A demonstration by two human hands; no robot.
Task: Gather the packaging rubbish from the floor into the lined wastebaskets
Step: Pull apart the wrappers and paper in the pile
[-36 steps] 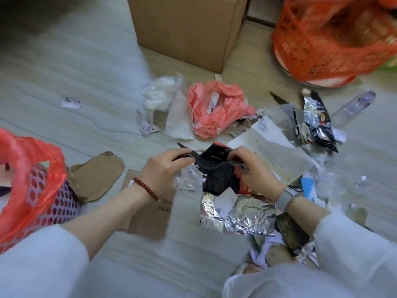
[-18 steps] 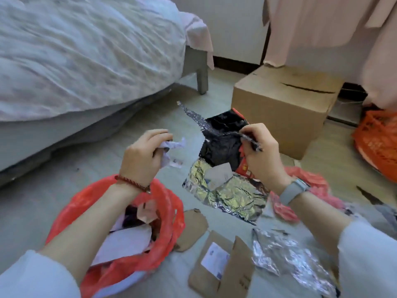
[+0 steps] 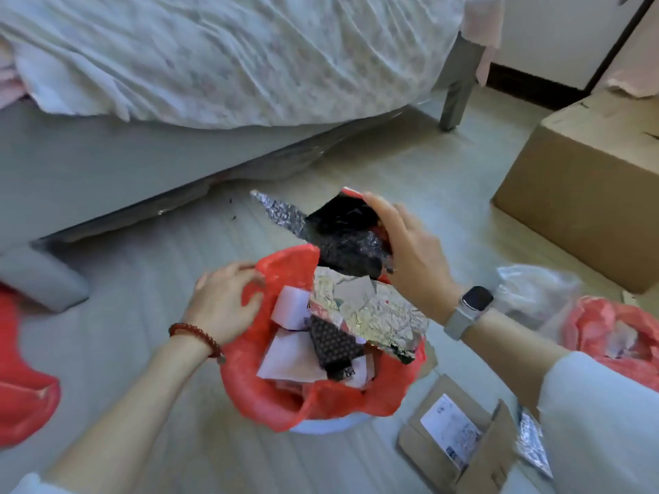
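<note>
A wastebasket with a red liner (image 3: 249,383) stands on the floor in front of me, holding white papers and a dark dotted wrapper. My right hand (image 3: 406,254) grips a bundle of black and silver foil wrappers (image 3: 349,244) right above the basket's far rim; the crumpled foil end (image 3: 378,315) hangs into the opening. My left hand (image 3: 224,304) rests on the liner's left rim, fingers curled onto the red plastic, holding it.
A bed with a white quilt (image 3: 231,58) runs along the back. A large cardboard box (image 3: 585,194) stands at right. A flattened labelled carton (image 3: 460,440), clear plastic (image 3: 531,294) and a second red bag (image 3: 613,336) lie at right. More red plastic (image 3: 21,383) sits at far left.
My right hand lifted the foil wrappers off the floor pile and carried them left over the red-lined basket. My left hand dropped its paper scrap and moved to the liner's rim.
</note>
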